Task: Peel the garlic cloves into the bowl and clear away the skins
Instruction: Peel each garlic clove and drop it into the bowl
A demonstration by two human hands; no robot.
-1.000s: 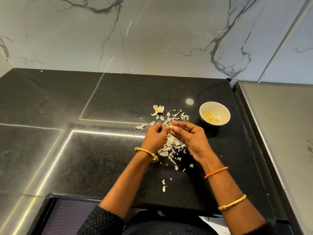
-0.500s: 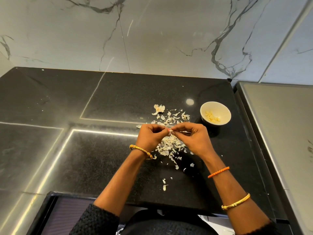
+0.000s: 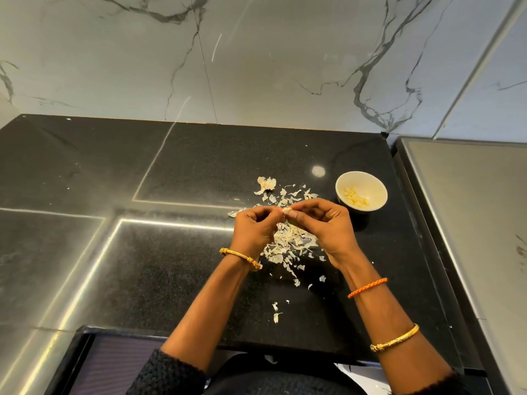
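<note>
Both hands, left hand and right hand, pinch what looks like one garlic clove; best peeled over the skins, near the bowl.

skins littering counter centre, bowl right, bare left

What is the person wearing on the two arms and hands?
The left hand has a gold bangle at the wrist. The right hand has an orange braided cord at the wrist and a gold bangle further up the forearm. Both arms end in dark knitted sleeves. No gloves.
</note>
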